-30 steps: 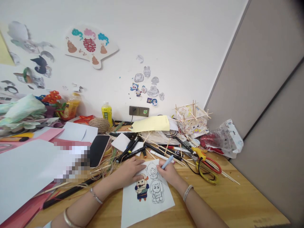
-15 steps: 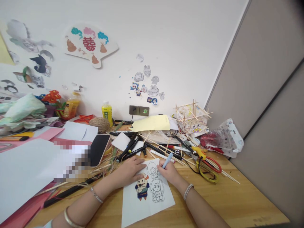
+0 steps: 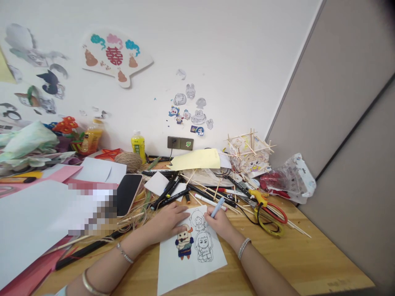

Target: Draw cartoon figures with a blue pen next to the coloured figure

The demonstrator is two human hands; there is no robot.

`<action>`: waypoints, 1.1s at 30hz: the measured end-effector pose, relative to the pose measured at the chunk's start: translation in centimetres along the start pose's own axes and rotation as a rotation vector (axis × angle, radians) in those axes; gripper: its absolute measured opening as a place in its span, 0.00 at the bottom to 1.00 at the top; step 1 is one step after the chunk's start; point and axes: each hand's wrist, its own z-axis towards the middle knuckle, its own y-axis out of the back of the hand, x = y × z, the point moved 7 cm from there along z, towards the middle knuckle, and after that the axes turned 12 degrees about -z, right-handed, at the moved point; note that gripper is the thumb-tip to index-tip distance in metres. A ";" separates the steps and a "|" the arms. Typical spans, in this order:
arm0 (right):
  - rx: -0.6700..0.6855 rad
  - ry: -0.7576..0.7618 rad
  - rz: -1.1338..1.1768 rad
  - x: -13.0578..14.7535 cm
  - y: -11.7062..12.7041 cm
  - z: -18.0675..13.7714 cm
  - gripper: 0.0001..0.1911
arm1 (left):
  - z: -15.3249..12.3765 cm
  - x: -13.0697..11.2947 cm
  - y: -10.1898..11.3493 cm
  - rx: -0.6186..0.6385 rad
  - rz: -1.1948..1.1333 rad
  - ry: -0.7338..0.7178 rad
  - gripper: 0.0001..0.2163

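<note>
A white sheet of paper (image 3: 175,277) lies on the wooden table in front of me, bearing one coloured cartoon figure and two outlined ones. My left hand (image 3: 169,222) rests flat on its upper left part, fingers stretched out beside the drawings. In my right hand (image 3: 218,223) is a light blue pen (image 3: 217,207), gripped near the sheet's upper right edge, next to the top outlined figure. The pen's tip is hidden by my fingers.
Black markers (image 3: 168,193) and thin wooden sticks lie in a heap beyond the paper. Scissors (image 3: 268,213) with yellow and red handles sit to the right. At left are a phone (image 3: 128,195), twine (image 3: 128,161) and large paper sheets (image 3: 27,222). Bottles (image 3: 138,146) stand by the wall.
The whole view has shifted very slightly. Both hands, the pen and the sheet keep practically the same places.
</note>
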 end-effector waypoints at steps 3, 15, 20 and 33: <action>0.004 0.008 -0.010 0.1 0.0 0.0 0.13 | 0.0 0.0 0.0 0.015 0.005 0.008 0.16; -0.003 0.004 -0.009 -0.2 -0.1 0.1 0.14 | 0.1 -0.2 0.0 0.019 0.016 0.007 0.16; -0.022 -0.024 0.022 -0.4 0.0 0.1 0.14 | 0.1 -0.1 -0.1 0.029 0.026 0.017 0.16; -0.457 -0.134 0.088 0.3 4.9 -0.4 0.14 | 0.3 -0.7 0.4 0.021 0.006 0.052 0.13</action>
